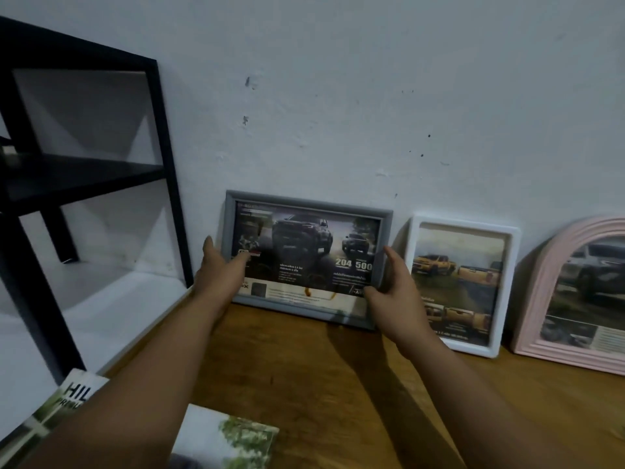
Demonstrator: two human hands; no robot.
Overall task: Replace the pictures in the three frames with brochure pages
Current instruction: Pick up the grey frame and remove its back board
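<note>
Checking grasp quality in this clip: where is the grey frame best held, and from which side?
Probably by its two short ends, from the front, as the left hand and right hand do: the grey frame is wide, leans against the wall, and its long bottom edge rests on the wooden table.

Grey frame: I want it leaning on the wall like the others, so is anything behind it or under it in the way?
Nothing visible: the grey rectangular frame, gripped by left hand and right hand, already stands against the white wall on the wooden tabletop.
</note>
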